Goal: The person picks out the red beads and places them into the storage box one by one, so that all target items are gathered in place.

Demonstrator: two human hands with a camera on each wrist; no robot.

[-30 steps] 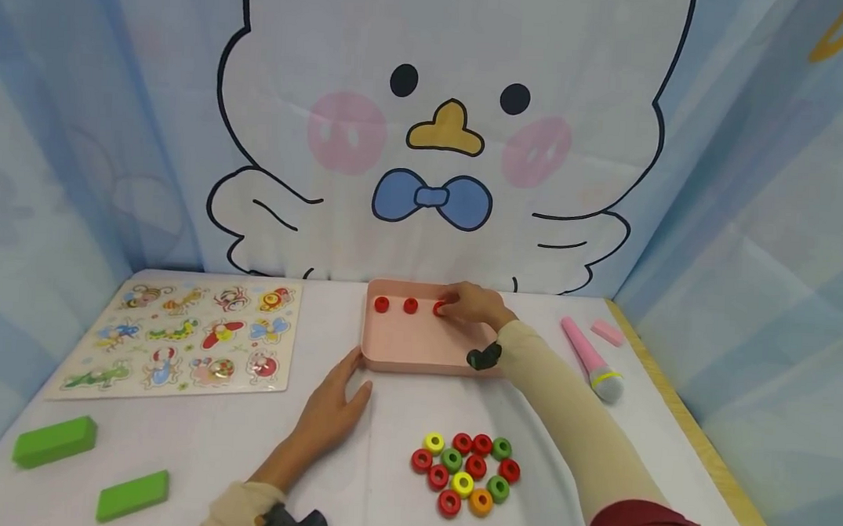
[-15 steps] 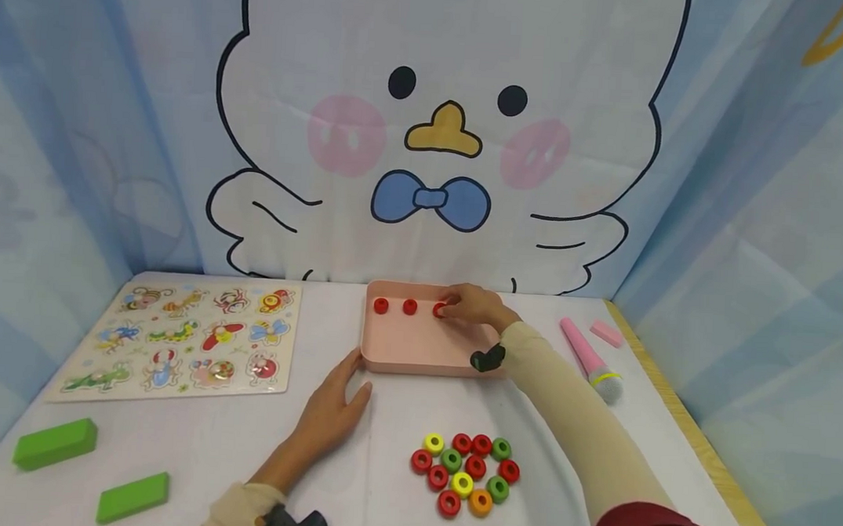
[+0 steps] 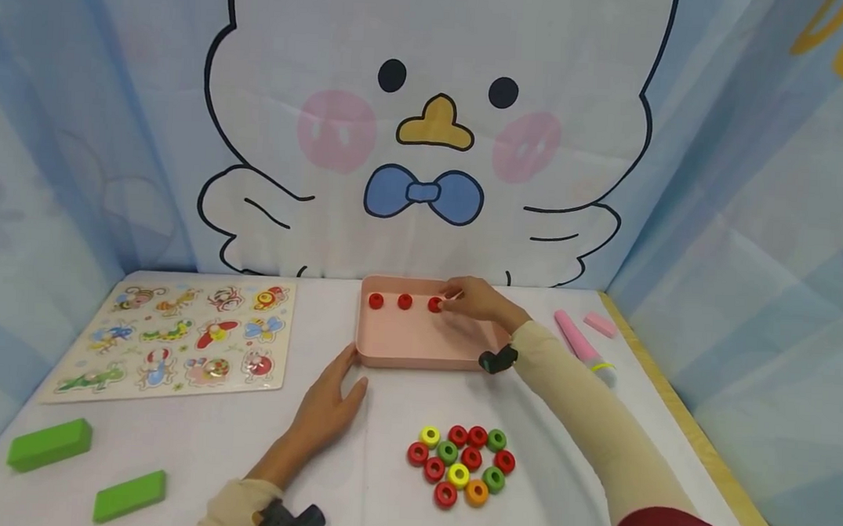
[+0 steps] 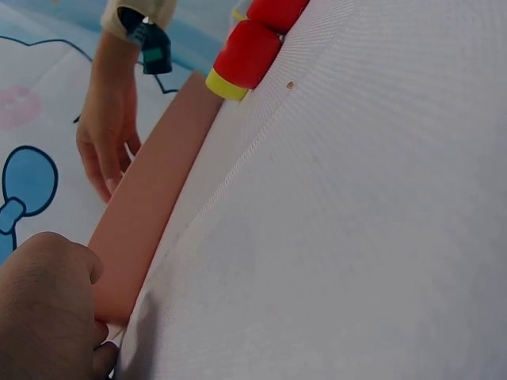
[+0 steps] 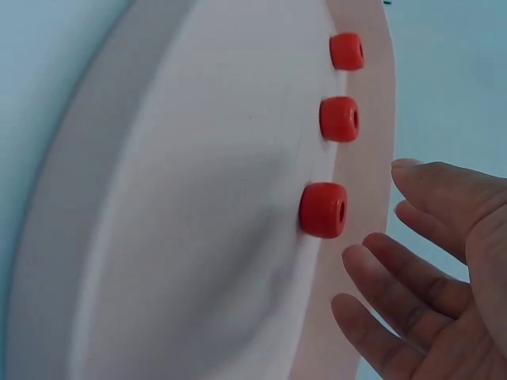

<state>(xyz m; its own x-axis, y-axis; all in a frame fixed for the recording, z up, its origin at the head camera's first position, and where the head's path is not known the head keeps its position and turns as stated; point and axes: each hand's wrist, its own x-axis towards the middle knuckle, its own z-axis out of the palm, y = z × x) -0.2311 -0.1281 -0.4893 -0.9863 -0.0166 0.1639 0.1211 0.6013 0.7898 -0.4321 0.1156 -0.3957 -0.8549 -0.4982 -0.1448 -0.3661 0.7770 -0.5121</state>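
Note:
Three red beads stand in a row along the far side of a pink tray [image 3: 404,341]. My right hand [image 3: 482,300] hovers over the tray's right part, beside the rightmost red bead [image 3: 434,304]. In the right wrist view its fingers are spread, with a gap between them and that bead [image 5: 322,210]. My left hand [image 3: 322,409] rests with extended fingers against the tray's near left corner. On the cloth in front of the tray lies a cluster of loose ring beads, among them an orange bead [image 3: 476,493] and a yellow bead [image 3: 458,476].
A puzzle board [image 3: 178,339] with insect pictures lies at the left, with two green blocks, one [image 3: 49,444] farther back than the other [image 3: 130,497]. At the right are a pink toy microphone [image 3: 579,340] and a pink block [image 3: 600,325]. A printed curtain [image 3: 579,50] hangs behind the table.
My right hand has let go of the third red bead and drawn slightly away to the right. The left hand keeps its place at the tray. The head view has shifted a little.

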